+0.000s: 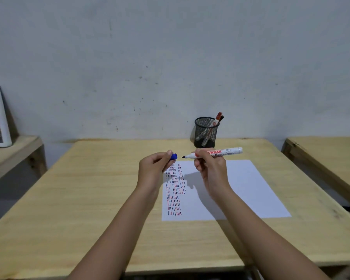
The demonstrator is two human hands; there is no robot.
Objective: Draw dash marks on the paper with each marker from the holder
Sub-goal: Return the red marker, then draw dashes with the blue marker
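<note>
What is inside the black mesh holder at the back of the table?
The mesh holder holds at least two markers leaning right, a red cap and a dark cap poking above the rim. Their lower ends blur behind the mesh, so the exact count is unclear.

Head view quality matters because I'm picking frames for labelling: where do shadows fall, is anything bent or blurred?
Head view: the right hand casts a soft shadow onto the white paper sheet, beside the dash marks; wide-angle bending curves the light wooden table edges; lighting is dim and even, without glare; the white marker label reads partly, slightly soft.
</note>
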